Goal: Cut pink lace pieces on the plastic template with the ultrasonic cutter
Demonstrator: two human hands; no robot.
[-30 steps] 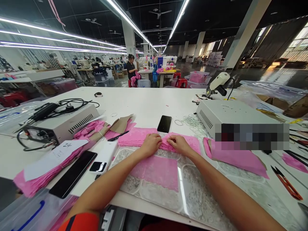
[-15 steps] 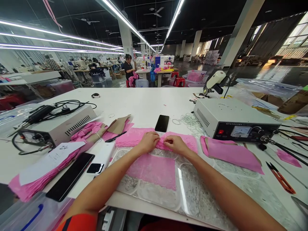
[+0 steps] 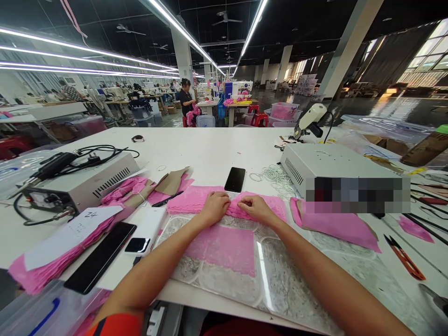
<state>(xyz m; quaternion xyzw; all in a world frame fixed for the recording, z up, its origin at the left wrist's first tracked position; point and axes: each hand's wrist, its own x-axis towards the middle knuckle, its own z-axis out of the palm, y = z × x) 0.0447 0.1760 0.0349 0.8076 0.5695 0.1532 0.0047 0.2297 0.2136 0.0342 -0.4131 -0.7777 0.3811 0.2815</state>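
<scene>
Both my hands rest at a stack of pink fabric pieces point(image 3: 189, 199) along the far edge of a clear patterned plastic board point(image 3: 231, 284). My left hand point(image 3: 216, 206) lies over the stack's middle with its fingers bent down onto the fabric. Just right of it, my right hand point(image 3: 252, 206) pinches at the stack's edge, thumb and fingertips together. A flat pink fabric piece point(image 3: 229, 249) lies on the board between my forearms. Behind my hands is a black phone point(image 3: 234, 179).
Grey metal boxes stand left point(image 3: 101, 179) and right point(image 3: 297, 163). A paper-topped pink bundle point(image 3: 70, 233), a long black phone point(image 3: 101, 256) and a white case point(image 3: 150, 228) lie left. Thread snips point(image 3: 404, 256), a folded pink piece point(image 3: 339, 228) and loose rubber bands point(image 3: 278, 177) are right.
My hands stay at the stack with only slight finger movement. The whole view has shifted a little. The fabric pieces keep their places.
</scene>
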